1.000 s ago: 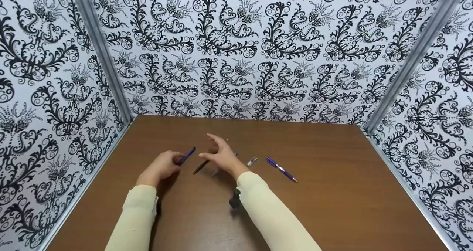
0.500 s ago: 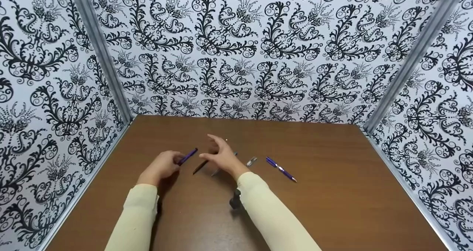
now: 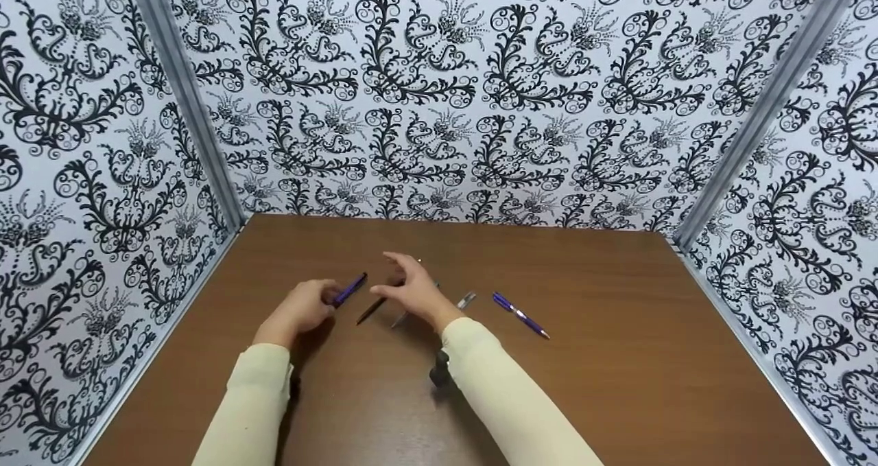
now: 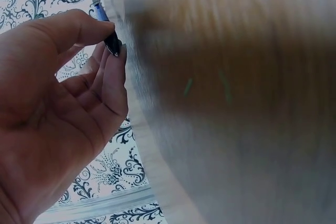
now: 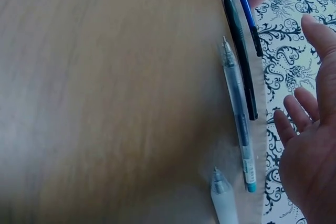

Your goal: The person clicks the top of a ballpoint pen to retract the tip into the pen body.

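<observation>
Narrow gap between left hand (image 3: 298,309) and right hand (image 3: 415,293), partly blocked by the jutting end of a blue pen (image 3: 352,289) and a black pen (image 3: 371,311) | Clear-barrelled gel pen (image 5: 240,116) bars low passage by the right hand | Purple ballpoint pen (image 3: 521,315) lies apart, wide room to its right across the counter (image 3: 638,322) | Patterned back wall (image 3: 439,95) closes the far side

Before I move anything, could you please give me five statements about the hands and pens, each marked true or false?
1. The left hand pinches a blue-violet pen. True.
2. The right hand grips something. False: it is open and holds nothing.
3. The clear pen lies between the dark pen and the whitish pen. True.
4. The rightmost pen runs parallel to the dark pen. False: in the head view they slant opposite ways.
5. Both sleeves are pale. True.
</observation>
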A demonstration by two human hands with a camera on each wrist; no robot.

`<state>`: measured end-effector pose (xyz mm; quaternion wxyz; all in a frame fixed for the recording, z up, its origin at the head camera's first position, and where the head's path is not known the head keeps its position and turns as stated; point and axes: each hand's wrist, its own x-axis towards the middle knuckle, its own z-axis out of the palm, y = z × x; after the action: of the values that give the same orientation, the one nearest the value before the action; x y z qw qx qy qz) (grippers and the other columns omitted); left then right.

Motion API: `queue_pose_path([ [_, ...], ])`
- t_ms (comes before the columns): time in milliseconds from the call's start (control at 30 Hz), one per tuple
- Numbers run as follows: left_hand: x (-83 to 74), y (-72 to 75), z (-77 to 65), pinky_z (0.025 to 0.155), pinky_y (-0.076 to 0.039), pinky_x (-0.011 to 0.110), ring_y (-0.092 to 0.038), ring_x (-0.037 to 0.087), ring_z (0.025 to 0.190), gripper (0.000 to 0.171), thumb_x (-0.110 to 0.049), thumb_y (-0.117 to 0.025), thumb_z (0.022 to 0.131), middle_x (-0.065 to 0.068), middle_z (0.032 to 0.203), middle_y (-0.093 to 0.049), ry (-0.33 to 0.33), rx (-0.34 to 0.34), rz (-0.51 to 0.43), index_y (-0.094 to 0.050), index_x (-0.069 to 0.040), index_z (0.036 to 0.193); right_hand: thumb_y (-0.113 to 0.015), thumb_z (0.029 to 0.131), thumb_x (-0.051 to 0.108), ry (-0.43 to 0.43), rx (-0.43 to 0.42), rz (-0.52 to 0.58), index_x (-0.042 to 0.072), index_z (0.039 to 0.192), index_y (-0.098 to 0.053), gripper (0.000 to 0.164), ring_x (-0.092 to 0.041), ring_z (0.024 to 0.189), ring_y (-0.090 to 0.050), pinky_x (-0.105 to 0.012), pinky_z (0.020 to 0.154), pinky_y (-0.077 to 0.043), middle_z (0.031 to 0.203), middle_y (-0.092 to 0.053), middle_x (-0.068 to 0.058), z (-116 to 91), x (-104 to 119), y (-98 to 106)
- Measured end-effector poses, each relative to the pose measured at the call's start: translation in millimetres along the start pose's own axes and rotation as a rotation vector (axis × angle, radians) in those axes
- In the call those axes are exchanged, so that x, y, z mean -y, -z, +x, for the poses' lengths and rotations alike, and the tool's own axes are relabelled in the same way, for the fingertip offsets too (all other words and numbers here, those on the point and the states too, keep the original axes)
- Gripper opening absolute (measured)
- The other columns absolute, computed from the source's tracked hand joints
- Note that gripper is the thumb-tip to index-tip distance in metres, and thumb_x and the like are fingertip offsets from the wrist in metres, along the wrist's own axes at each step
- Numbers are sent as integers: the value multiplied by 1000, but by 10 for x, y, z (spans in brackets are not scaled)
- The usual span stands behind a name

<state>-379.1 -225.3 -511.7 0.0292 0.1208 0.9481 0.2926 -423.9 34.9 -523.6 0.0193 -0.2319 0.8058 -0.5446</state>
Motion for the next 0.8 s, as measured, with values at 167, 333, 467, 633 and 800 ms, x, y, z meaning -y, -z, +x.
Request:
queue_pose_path([
  [167, -27, -12, -9, 103, -56, 59, -70, 38, 119, 39, 4, -67, 103, 19, 128, -74, 11, -2, -53, -70, -3, 142, -89, 96, 22, -4, -8, 12, 12, 163, -53, 77, -46, 147, -50, -58, 121, -43, 161, -54, -14, -4, 24, 40],
  [333, -82, -35, 5, 99, -56, 57, -68, 33, 111, 40, 3, -67, 102, 15, 121, -74, -10, -16, -103, -70, -6, 141, -90, 95, 19, -2, -25, 56, 9, 162, -52, 78, -50, 144, -53, -59, 119, -46, 157, -57, -16, -32, -7, 81],
  [467, -129, -59, 35, 98, -56, 56, -68, 31, 108, 43, 4, -68, 99, 12, 117, -73, -39, -19, -132, -70, -7, 140, -89, 95, 18, -4, -47, 87, 7, 161, -52, 77, -54, 140, -54, -60, 118, -47, 154, -58, -18, -59, -25, 136],
  [633, -167, -110, 83, 98, -56, 55, -68, 29, 109, 43, 6, -68, 98, 10, 117, -73, -78, -15, -153, -70, -9, 139, -88, 96, 16, 8, -83, 127, 4, 158, -54, 72, -55, 134, -57, -60, 115, -49, 150, -59, -23, -76, -28, 223],
  [800, -222, -147, 101, 94, -57, 52, -67, 27, 103, 44, 7, -67, 97, 9, 113, -73, -102, -19, -175, -70, -11, 138, -88, 96, 17, 6, -119, 120, 5, 158, -55, 71, -50, 135, -58, -56, 114, -50, 146, -62, -21, -79, -55, 300],
])
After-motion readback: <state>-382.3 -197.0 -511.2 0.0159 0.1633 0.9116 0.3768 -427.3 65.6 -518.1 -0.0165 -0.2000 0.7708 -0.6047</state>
